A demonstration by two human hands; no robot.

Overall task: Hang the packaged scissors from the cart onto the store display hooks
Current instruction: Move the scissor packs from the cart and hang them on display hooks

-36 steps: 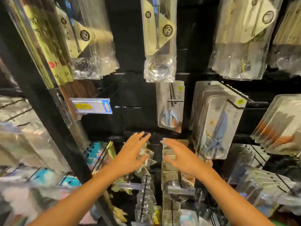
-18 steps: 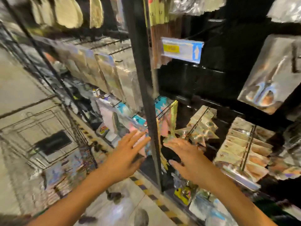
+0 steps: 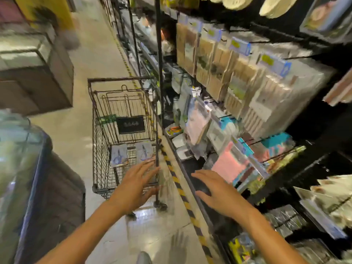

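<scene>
2 packaged scissors [image 3: 131,155] lie flat on the wire floor of the cart [image 3: 106,134], left of centre in the frame, side by side. Half a second ago my view faced the black display shelving; it has swung left and down the aisle, so the cart is now in sight and I judge the fetch step is starting, with both packs yet to hang. My left hand [image 3: 134,184] reaches forward just below centre, palm down, fingers straight and spread, holding nothing, its tips overlapping the cart's near corner post; I cannot tell if they touch. My right hand [image 3: 215,191] hovers to the right of centre over the shelving's lower edge [image 3: 182,168], flat and empty too. The display hooks [image 3: 274,147] run along the right side, crowded with other packets.
</scene>
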